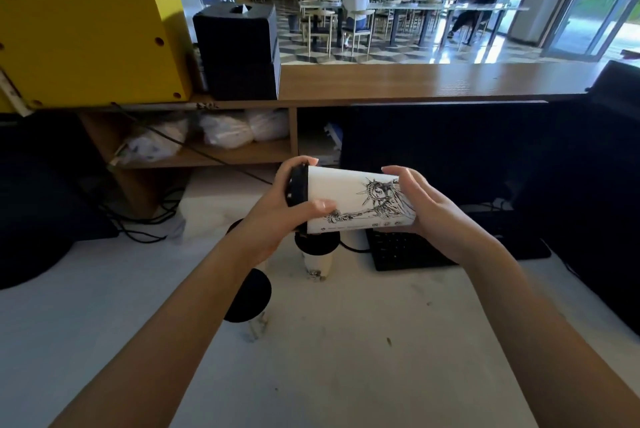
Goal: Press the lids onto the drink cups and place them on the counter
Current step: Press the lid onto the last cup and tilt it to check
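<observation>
I hold a white paper cup (349, 195) with a black line drawing, lying sideways in the air above the white worktop (346, 341). Its black lid (298, 190) sits on the left end. My left hand (289, 209) wraps the lid end, thumb on the cup wall. My right hand (422, 205) cups the base end. Below my hands, two more lidded cups stand upright on the worktop: one (317, 254) straight under the held cup, another (251, 299) partly hidden by my left forearm.
A wooden counter (415, 81) runs across behind the worktop, carrying a yellow box (86, 22) and a black dispenser (239, 49). A black monitor (443, 150) and keyboard (405, 251) sit right of the cups. Cables lie at the left. People sit at tables in the room beyond.
</observation>
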`<action>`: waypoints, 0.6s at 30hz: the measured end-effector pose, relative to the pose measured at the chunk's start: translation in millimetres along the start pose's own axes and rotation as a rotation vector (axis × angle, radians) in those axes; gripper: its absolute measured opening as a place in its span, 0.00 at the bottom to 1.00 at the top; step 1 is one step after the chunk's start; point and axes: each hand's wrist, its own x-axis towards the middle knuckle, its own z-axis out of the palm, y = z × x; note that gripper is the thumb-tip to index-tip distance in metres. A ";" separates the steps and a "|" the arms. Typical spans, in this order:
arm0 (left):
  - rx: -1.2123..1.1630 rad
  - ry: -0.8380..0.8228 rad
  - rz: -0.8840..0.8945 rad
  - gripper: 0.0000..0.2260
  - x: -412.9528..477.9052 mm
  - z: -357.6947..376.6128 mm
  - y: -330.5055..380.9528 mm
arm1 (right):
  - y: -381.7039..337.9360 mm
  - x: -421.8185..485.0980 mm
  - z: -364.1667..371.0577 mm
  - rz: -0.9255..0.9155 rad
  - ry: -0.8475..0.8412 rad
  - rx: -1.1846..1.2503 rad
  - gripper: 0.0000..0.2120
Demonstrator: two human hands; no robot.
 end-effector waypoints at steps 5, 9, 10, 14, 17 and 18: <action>0.439 -0.032 0.334 0.34 0.9 -0.4 7.4 | -3.3 6.5 1.2 0.051 -0.030 0.045 0.37; 0.491 -0.098 0.410 0.37 3.6 -2.9 4.7 | -0.9 5.9 2.1 -0.060 0.018 0.132 0.26; 0.451 -0.125 0.379 0.37 4.9 -4.9 4.9 | 0.7 5.2 1.5 -0.090 0.020 0.138 0.25; 0.125 -0.190 0.020 0.34 12.3 -14.2 6.7 | 2.4 2.9 0.3 -0.203 -0.038 0.152 0.26; 0.016 -0.191 -0.204 0.27 19.0 -15.7 5.2 | 4.6 1.7 0.2 -0.254 -0.060 0.122 0.25; 0.016 -0.192 -0.229 0.25 20.3 -15.5 4.5 | 5.6 1.6 0.1 -0.253 -0.057 0.117 0.25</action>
